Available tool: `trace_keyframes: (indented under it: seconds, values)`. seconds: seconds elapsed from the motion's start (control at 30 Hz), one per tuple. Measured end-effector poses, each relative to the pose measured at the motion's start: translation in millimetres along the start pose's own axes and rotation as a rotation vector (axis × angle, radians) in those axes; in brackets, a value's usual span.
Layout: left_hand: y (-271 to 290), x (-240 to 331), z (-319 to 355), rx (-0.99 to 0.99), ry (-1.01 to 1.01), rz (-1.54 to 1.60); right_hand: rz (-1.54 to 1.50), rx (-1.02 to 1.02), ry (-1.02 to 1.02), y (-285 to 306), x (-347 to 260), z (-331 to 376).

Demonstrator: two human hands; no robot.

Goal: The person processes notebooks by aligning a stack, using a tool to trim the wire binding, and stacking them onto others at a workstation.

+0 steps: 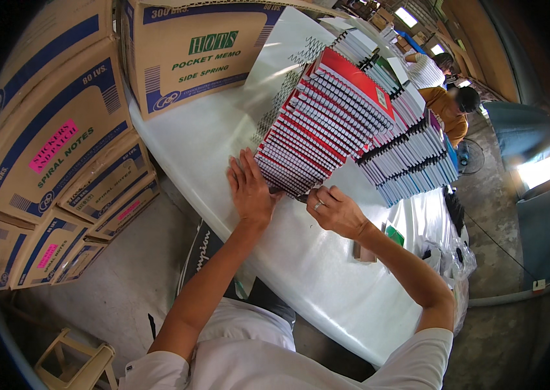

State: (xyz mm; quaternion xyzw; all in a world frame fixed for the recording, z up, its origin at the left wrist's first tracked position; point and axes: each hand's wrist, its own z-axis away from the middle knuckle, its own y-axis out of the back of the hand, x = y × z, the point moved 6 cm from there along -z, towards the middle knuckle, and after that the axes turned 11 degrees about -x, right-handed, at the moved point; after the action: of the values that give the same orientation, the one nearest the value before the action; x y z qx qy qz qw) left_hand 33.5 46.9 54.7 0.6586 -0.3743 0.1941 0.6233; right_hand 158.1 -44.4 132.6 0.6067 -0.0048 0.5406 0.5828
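A tall stack of red-covered spiral notebooks (327, 107) stands on the white-covered table (190, 130), its wire coils facing me. My left hand (251, 192) rests by the lower left corner of the stack, fingers stretched out and the thumb near the bottom notebooks. My right hand (336, 211), with a ring on one finger, is closed at the stack's lower front edge. A small dark thing shows at its fingertips; its kind is too small to make out. Loose wire coil ends (281, 97) stick out from the left side of the stack.
Black-coiled notebooks (411, 159) are stacked to the right. A carton (203, 52) stands on the table's far left, and more cartons (60, 143) are piled beside it. Near my right forearm lie a small green-and-brown item (393, 235) and clear plastic (447, 260). Two people work beyond; a stool (80, 361) is lower left.
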Motion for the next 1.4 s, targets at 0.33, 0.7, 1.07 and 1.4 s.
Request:
trace_keyframes:
  seconds: [0.33,0.7,1.07,1.4]
  values:
    - [-1,0,0,0.004,-0.001,-0.031,0.062,-0.018,-0.023,10,1,0]
    - [-2,-1,-1,0.023,0.003,-0.047,0.041,-0.037,0.006,10,6,-2]
    - [-1,-1,-1,0.029,-0.003,-0.042,0.117,-0.058,0.086,2,4,-4]
    - [1,0,-1,-0.011,0.009,-0.006,0.056,0.020,0.001,16,-5,-11]
